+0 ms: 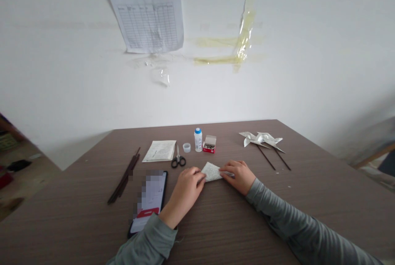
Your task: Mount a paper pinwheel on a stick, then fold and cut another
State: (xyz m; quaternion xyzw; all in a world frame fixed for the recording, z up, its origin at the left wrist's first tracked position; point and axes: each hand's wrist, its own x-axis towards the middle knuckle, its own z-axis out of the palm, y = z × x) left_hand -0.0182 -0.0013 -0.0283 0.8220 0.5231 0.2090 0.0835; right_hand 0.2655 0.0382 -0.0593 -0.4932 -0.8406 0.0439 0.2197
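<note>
1. Currently, a folded printed paper point(211, 171) is laid on the brown table point(222, 232), between both hands.
2. Its left edge is touched by the left hand point(187, 187), fingers bent; whether pinched or only pressed cannot be told.
3. Its right part is partly covered by the right hand point(237, 175), fingers bent; a pinch cannot be confirmed either.
4. Scissors point(178, 161), a small cup point(187, 150), a bottle point(198, 142) and a red box point(209, 150) are placed beyond.
5. Two pinwheels point(268, 138) are seen at right, a phone point(152, 199) and dark sticks point(125, 177) at left.
</note>
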